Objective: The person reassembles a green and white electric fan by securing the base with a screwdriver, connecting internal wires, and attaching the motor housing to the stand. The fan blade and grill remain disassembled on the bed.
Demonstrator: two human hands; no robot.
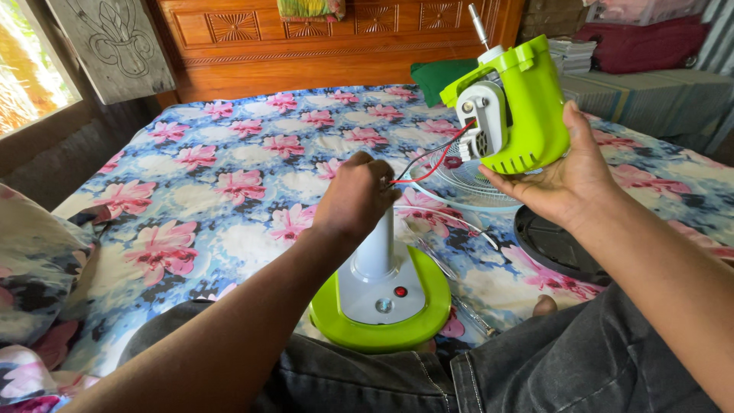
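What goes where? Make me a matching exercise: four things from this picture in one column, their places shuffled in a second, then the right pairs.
Things:
1. lime-green motor housing
2. fan stand base
3. red and black wires
4. white fan grille

Places:
A. flat on the floral bedsheet
B. on the lap
C. in the right hand
D. running from the left hand to the housing

Pairs: 1-C, 2-B, 3-D, 4-A
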